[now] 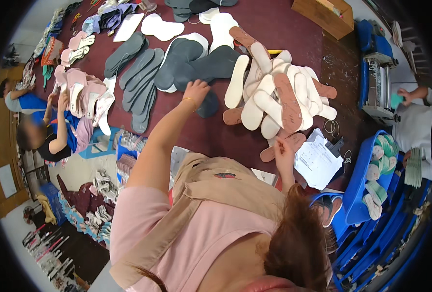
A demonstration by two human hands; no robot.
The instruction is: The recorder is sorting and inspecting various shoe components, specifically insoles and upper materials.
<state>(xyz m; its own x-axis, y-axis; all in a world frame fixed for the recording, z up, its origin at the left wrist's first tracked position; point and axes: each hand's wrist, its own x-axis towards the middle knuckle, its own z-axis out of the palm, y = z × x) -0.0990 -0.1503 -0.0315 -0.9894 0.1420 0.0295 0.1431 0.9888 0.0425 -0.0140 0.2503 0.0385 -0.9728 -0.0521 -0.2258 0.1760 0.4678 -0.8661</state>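
Note:
My left hand (pixel 195 93) reaches to the middle of the table, fingers curled onto a dark grey insole (pixel 207 105) beside a loose pile of dark grey insoles (pixel 182 65). Part of that insole is hidden under the hand. On the right, my right hand (pixel 285 153) has its fingers drawn together at a brown insole (pixel 297 140), at the near edge of a heap of cream insoles (pixel 267 101). Other brown insoles, such as one on top (pixel 288 100), are mixed into this heap. The right fingertips are small and partly hidden.
Fanned grey insoles (pixel 140 80) and pink and white pieces (pixel 84 92) lie to the left on the dark red table (pixel 177 129). Papers (pixel 318 160) and a blue crate (pixel 359 194) are at right. Co-workers sit left; another person stands right by a machine (pixel 377 80).

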